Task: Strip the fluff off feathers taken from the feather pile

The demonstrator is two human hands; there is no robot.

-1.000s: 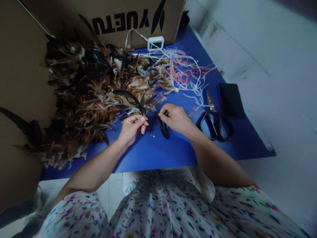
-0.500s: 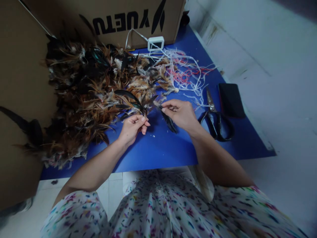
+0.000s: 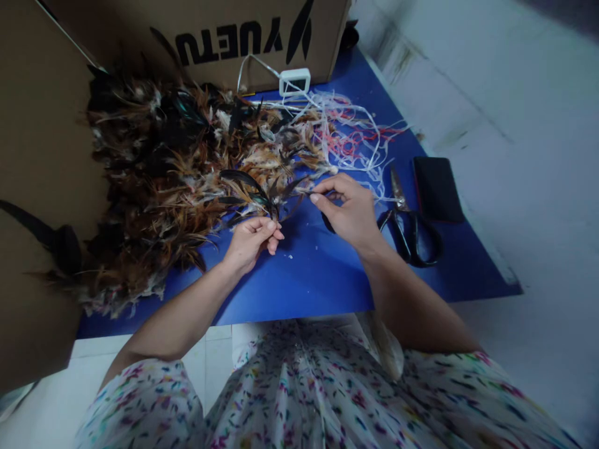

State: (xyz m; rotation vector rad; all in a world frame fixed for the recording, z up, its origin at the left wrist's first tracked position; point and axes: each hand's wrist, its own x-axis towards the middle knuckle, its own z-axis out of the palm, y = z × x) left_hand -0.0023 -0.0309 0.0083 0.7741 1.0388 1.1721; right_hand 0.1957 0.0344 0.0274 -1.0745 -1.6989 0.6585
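Note:
My left hand [image 3: 255, 240] pinches the base of a small bunch of dark and brown feathers [image 3: 266, 196], whose tips fan up and outward. Just to the right, my right hand [image 3: 346, 209] has thumb and forefinger closed on a feather [image 3: 304, 190]; its light end points toward the bunch, and a dark part shows below the fingers. Most of that feather is hidden by the hand. A big heap of brown, black and whitish feathers [image 3: 163, 168] lies beyond and to the left of both hands.
Black-handled scissors [image 3: 409, 234] and a dark flat case [image 3: 437, 189] lie at the right. Tangled white and red plastic strings [image 3: 350, 134] lie behind my right hand. A small white device [image 3: 294, 82] leans by a cardboard box [image 3: 262, 62]. More cardboard [image 3: 37, 156] stands left.
My right hand has risen slightly, and the dark feather that hung below its fingers is now mostly hidden. My left hand stays put with the bunch.

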